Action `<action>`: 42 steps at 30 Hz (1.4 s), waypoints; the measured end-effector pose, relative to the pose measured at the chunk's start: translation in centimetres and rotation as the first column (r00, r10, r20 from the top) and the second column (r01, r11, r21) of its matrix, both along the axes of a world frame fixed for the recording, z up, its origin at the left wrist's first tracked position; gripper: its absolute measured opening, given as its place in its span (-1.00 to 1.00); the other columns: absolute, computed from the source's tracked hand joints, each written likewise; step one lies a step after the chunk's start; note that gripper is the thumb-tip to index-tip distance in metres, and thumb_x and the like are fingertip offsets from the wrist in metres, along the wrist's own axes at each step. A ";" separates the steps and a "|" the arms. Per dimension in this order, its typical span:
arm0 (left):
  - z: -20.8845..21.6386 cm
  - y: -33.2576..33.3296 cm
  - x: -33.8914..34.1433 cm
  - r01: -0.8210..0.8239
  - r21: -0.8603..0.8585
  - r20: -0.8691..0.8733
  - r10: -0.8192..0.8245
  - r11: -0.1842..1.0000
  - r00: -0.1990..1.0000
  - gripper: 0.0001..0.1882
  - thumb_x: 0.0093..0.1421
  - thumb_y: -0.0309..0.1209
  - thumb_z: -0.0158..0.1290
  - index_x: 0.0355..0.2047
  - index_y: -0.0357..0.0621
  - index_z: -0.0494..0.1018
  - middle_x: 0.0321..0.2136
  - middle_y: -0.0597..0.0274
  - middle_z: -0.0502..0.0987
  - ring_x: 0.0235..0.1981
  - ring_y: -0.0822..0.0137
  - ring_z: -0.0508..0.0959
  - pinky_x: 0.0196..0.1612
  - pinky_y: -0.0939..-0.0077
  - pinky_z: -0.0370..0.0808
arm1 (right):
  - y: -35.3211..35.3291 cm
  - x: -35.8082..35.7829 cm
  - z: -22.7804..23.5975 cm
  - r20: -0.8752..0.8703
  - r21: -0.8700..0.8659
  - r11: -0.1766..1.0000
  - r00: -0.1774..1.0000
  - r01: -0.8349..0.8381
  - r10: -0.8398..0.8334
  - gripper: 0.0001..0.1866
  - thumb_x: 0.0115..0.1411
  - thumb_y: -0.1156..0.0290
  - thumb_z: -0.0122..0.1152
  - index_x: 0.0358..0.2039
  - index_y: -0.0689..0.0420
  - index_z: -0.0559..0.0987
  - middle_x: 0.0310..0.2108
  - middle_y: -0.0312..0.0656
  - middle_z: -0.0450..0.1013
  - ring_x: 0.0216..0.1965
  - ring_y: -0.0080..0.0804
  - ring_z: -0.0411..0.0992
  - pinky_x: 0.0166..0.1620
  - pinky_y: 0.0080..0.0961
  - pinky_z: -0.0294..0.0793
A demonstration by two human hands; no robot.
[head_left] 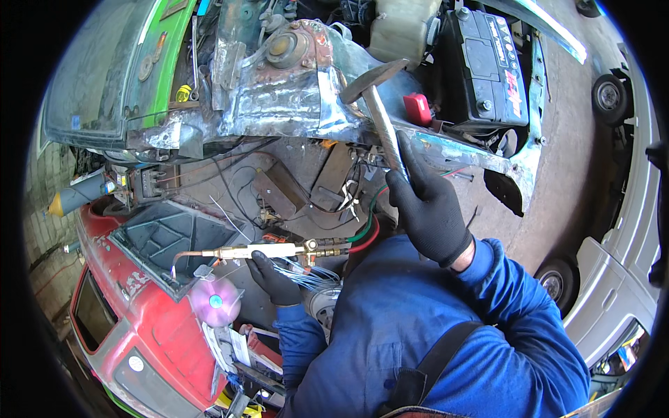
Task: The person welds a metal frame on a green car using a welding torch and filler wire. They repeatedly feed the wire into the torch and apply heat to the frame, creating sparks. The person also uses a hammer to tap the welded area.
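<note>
My right hand (435, 217), in a black glove, grips a hammer (385, 129) by its metal shaft. The hammer's head is over the front edge of the patched, bare-metal inner wing (279, 108); I cannot tell whether they touch. Lower and to the left, my left hand (273, 280), also gloved, is closed round the pale handle of a gas welding torch (261, 251). The torch's bent copper tip points left and down, with a small bright flame at its end. Green and red hoses (364, 245) run from the torch's valve end past my body.
A black car battery (481, 66) stands in the engine bay, beside a red plastic object (417, 109). Below the torch tip is a purple disc (214, 301), near a red vehicle body (157, 317). Cables and metal boxes (280, 191) lie on the floor. A white van (613, 261) is at right.
</note>
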State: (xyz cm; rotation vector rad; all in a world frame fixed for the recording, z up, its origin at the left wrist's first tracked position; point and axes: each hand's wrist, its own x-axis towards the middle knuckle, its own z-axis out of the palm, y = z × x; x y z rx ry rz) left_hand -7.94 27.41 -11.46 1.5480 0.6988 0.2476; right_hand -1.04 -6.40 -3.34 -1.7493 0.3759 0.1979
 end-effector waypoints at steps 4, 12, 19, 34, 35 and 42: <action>-0.4 0.0 -0.1 -0.015 0.021 0.024 0.014 1.000 1.000 -0.45 0.60 0.00 -0.08 0.21 -0.30 0.35 -0.11 0.11 0.50 -0.21 0.31 0.59 -0.21 0.37 0.59 | 0.6 0.0 -0.4 0.051 0.030 0.997 0.996 0.070 -0.071 -0.33 0.49 0.30 0.19 0.52 0.21 0.27 0.15 0.37 0.55 0.20 -0.01 0.61 0.21 -0.27 0.55; 0.3 -0.7 0.0 0.021 -0.027 0.007 -0.021 0.999 1.000 -0.47 0.59 -0.01 -0.07 0.20 -0.28 0.35 -0.13 0.11 0.51 -0.24 0.31 0.59 -0.24 0.36 0.60 | 0.9 0.6 -0.7 0.095 0.058 0.993 0.990 0.101 -0.106 -0.36 0.48 0.35 0.19 0.49 0.24 0.31 0.21 0.33 0.53 0.24 -0.07 0.58 0.21 -0.29 0.55; -0.6 0.0 -0.2 0.024 -0.021 -0.002 -0.024 1.000 1.000 -0.48 0.58 0.00 -0.06 0.17 -0.26 0.36 -0.16 0.12 0.53 -0.27 0.30 0.60 -0.27 0.34 0.62 | 1.1 0.4 -1.2 0.173 0.035 0.992 0.977 0.122 -0.126 -0.37 0.46 0.38 0.21 0.47 0.27 0.33 0.11 0.38 0.56 0.16 -0.03 0.62 0.16 -0.27 0.57; -1.5 -0.5 -0.5 -0.019 0.029 0.027 0.018 0.999 0.999 -0.32 0.57 0.06 -0.05 0.33 -0.38 0.31 -0.01 0.01 0.49 -0.08 0.22 0.56 0.00 0.28 0.57 | -7.6 0.4 2.0 0.386 -0.319 0.947 0.918 0.037 0.094 -0.37 0.37 0.42 0.34 0.43 0.12 0.44 -0.08 0.24 0.64 -0.08 0.08 0.69 -0.05 -0.20 0.64; -1.5 -0.6 -0.7 -0.063 0.035 -0.006 0.063 0.997 0.998 -0.30 0.57 0.06 -0.05 0.35 -0.39 0.30 0.01 -0.01 0.49 -0.06 0.21 0.56 0.02 0.28 0.57 | -9.8 0.6 2.7 0.373 -0.407 0.913 0.917 0.024 0.143 -0.38 0.36 0.42 0.35 0.41 0.10 0.47 -0.09 0.22 0.64 -0.10 0.06 0.70 -0.06 -0.23 0.65; -0.5 -3.6 -3.3 -0.162 0.074 -0.047 0.166 0.984 0.985 -0.17 0.55 0.07 -0.02 0.47 -0.46 0.16 0.21 -0.19 0.44 0.12 0.09 0.53 0.19 0.21 0.52 | -23.4 4.0 3.6 0.109 -0.915 0.396 0.892 -0.082 0.438 -0.42 0.37 0.26 0.36 0.39 -0.13 0.52 -0.25 0.03 0.61 -0.30 0.15 0.63 -0.24 -0.09 0.63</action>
